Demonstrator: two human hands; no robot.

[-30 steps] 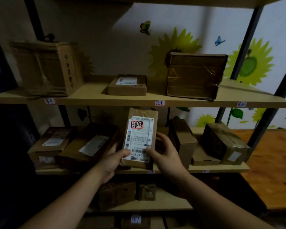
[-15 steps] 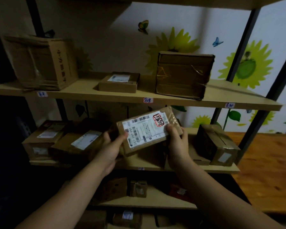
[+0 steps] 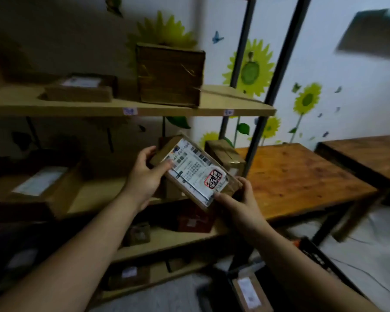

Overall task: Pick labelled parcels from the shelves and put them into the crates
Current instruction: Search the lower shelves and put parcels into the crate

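Your left hand (image 3: 144, 176) and right hand (image 3: 241, 201) grip the labelled parcel (image 3: 195, 174) by opposite ends, thumbs on its label, fingers curled behind, held tilted before the middle shelf (image 3: 95, 197).

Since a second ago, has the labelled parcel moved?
Yes. The parcel has shifted right, from below the flat box to below the tall box, and turned clockwise.

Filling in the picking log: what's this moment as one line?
phase: labelled parcel held before shelves; left hand: grips upper end; right hand: grips lower end; crate: lower right, not reached
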